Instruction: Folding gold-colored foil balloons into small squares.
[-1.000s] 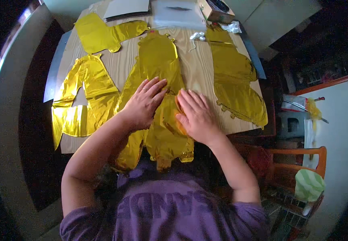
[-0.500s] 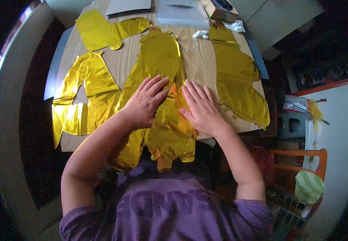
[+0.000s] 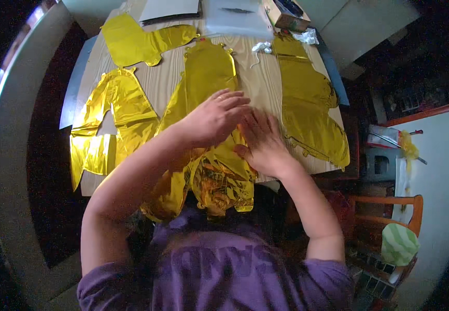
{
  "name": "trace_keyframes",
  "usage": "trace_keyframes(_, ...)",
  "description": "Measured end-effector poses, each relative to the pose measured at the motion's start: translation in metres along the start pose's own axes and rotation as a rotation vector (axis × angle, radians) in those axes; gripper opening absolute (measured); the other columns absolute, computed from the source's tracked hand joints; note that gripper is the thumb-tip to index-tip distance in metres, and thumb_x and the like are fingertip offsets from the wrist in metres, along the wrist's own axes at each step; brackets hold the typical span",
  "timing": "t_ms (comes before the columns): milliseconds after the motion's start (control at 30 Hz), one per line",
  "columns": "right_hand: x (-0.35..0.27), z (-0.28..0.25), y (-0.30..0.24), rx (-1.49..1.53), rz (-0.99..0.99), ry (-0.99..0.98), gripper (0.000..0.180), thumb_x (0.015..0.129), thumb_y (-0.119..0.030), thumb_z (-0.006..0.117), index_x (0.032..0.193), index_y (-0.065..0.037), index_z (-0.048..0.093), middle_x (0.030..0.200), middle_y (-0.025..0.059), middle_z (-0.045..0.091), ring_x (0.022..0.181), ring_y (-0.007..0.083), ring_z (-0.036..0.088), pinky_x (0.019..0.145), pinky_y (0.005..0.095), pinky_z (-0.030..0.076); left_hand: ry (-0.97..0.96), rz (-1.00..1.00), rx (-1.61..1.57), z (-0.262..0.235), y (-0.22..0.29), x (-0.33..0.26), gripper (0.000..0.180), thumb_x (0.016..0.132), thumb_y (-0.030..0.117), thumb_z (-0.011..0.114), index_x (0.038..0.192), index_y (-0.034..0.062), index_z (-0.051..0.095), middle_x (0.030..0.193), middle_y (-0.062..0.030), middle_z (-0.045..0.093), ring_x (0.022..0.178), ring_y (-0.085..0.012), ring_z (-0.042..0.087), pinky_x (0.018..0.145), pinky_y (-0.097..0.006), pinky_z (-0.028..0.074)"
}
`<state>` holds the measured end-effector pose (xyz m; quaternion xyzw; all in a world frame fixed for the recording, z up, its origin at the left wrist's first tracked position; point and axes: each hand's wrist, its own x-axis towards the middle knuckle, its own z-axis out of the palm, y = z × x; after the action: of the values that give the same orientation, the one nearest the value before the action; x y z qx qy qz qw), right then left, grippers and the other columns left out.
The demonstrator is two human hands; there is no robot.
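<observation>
A flat gold foil balloon (image 3: 209, 67) lies lengthwise before me, its near end crumpled and reaching over the table's front edge. My left hand (image 3: 216, 116) is lifted above its middle, fingers stretched toward the right and slightly blurred. Against the balloon's right edge rests my right hand (image 3: 266, 142), laid flat with fingers extended forward. The left hand and forearm cover part of the foil. To the left is an A-shaped gold foil balloon (image 3: 134, 111), and beyond it another flat gold foil balloon (image 3: 126, 41). A further gold foil balloon (image 3: 307, 88) lies on the right.
On the wooden table (image 3: 157, 85), a white string bundle (image 3: 262, 47) sits near a crumpled wrapper (image 3: 307, 36). Along the back are a clear plastic sheet (image 3: 235, 25), a white board (image 3: 170, 9) and an open box (image 3: 285, 18). A wooden chair (image 3: 416, 212) stands at right.
My left hand has risen off the foil and moved right, toward the right hand. The right hand stays at about the same place. The near foil looks more wrinkled.
</observation>
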<state>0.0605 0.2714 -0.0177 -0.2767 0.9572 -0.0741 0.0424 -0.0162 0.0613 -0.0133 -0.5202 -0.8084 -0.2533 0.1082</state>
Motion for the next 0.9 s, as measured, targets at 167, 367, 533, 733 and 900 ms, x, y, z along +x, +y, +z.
trace_keyframes(167, -0.007, 0.003, -0.001, -0.064, -0.063, 0.097, 0.078, 0.100, -0.053, 0.042, 0.152, 0.003, 0.026, 0.161, 0.0210, 0.021, 0.151, 0.0349, 0.015, 0.122, 0.0542, 0.006, -0.032, -0.128, 0.069, 0.016, -0.021, -0.002, 0.046, 0.087, 0.013, 0.059, 0.133, 0.0026, 0.055, 0.143, -0.0182, 0.051, 0.135, -0.0385, 0.044, 0.113, -0.052, 0.034)
trace_keyframes(367, -0.039, -0.006, -0.024, 0.048, -0.070, -0.015, 0.080, 0.099, -0.051, 0.046, 0.154, 0.000, 0.022, 0.162, 0.0199, 0.018, 0.152, 0.0342, 0.013, 0.122, 0.0548, 0.005, 0.000, -0.150, 0.109, 0.020, -0.023, -0.008, 0.039, 0.093, 0.016, 0.054, 0.130, 0.0036, 0.058, 0.139, -0.0140, 0.054, 0.134, -0.0324, 0.046, 0.113, -0.047, 0.034)
trace_keyframes(533, -0.062, -0.009, -0.030, 0.067, -0.104, -0.063, 0.083, 0.097, -0.050, 0.049, 0.156, -0.001, 0.018, 0.163, 0.0191, 0.014, 0.152, 0.0344, 0.011, 0.122, 0.0549, 0.005, -0.003, -0.172, 0.079, 0.017, -0.020, -0.007, 0.041, 0.093, 0.017, 0.055, 0.131, 0.0039, 0.058, 0.141, -0.0142, 0.053, 0.135, -0.0321, 0.045, 0.115, -0.046, 0.032)
trace_keyframes(733, -0.022, -0.036, -0.011, 0.254, -0.156, 0.156, 0.051, 0.096, -0.039, 0.056, 0.132, -0.002, 0.056, 0.141, 0.0190, 0.049, 0.134, 0.0380, 0.042, 0.114, 0.0509, 0.030, 0.080, -0.163, 0.055, 0.022, -0.023, -0.010, 0.044, 0.096, 0.018, 0.054, 0.137, 0.0047, 0.052, 0.145, -0.0154, 0.050, 0.136, -0.0352, 0.044, 0.114, -0.048, 0.032)
trace_keyframes(900, 0.010, -0.008, 0.003, 0.121, -0.199, 0.269, 0.043, 0.088, -0.026, 0.068, 0.123, -0.004, 0.058, 0.130, 0.0171, 0.053, 0.125, 0.0374, 0.048, 0.107, 0.0476, 0.038, 0.352, -0.244, -0.021, -0.015, -0.008, -0.012, 0.047, 0.092, 0.015, 0.061, 0.137, 0.0059, 0.051, 0.141, -0.0173, 0.052, 0.131, -0.0377, 0.047, 0.111, -0.046, 0.036)
